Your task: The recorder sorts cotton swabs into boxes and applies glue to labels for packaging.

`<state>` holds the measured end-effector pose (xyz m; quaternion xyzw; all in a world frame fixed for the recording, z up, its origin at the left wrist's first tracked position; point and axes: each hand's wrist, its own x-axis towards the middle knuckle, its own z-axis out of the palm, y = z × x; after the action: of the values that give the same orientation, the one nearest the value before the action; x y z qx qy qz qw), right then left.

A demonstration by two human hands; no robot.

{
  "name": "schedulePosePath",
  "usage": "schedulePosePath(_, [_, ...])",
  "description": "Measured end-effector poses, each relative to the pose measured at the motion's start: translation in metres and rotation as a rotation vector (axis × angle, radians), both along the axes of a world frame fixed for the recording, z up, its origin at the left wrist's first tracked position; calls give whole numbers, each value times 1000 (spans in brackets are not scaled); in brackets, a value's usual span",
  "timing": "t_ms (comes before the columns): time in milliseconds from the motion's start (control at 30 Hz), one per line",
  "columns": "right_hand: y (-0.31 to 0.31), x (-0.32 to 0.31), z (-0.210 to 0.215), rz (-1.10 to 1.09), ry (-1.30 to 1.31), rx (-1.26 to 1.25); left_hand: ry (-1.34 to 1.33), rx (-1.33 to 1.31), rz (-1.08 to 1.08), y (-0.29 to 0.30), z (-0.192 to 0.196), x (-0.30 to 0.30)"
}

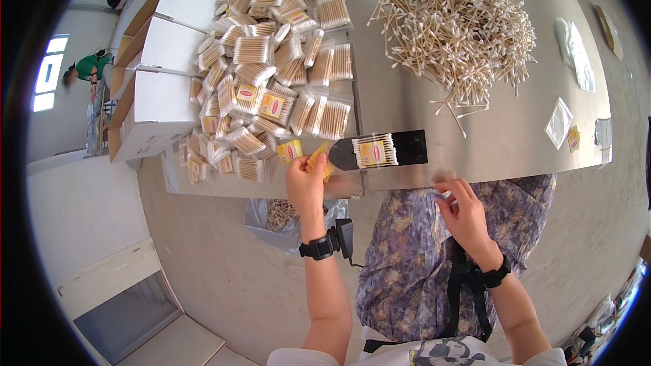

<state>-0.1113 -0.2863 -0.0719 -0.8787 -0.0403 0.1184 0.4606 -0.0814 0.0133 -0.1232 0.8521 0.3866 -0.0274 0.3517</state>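
Note:
My left hand [306,183] pinches a yellow card [319,160] at the table's front edge, beside the pointed end of a flat black tray [411,147]. On that tray lies a row of cotton swabs [387,150] with a yellow label card [371,153] over them. Another small yellow card [290,151] is just left of my fingers. My right hand [464,215] hangs over my lap just off the table edge, fingers curled and thumb close to the index finger. A pale bit shows at its fingertips, too small to name.
A big heap of loose cotton swabs [461,27] covers the back right. Many bagged swab packs [254,51] are piled at left, beside white cartons [163,98]. Clear plastic bags [559,122] lie at right. Below the table is an open bag [256,220]. A person [91,68] stands far left.

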Motion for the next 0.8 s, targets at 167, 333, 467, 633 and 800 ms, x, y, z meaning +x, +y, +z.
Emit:
schedulePosePath(167, [3, 0, 2, -16, 27, 22, -463, -374, 242, 7, -3, -19])
schedulePosePath(333, [33, 3, 9, 47, 73, 145, -650, -258, 195, 1, 13, -46])
schedulePosePath(467, [75, 15, 23, 134, 140, 319, -592, -195, -29, -31, 43, -52])
schedulePosePath(633, [80, 33, 29, 69, 300, 570, -560, -450, -246, -58, 51, -50])
schedulePosePath(800, [49, 39, 34, 141, 400, 395, -504, -564, -432, -78, 47, -46])
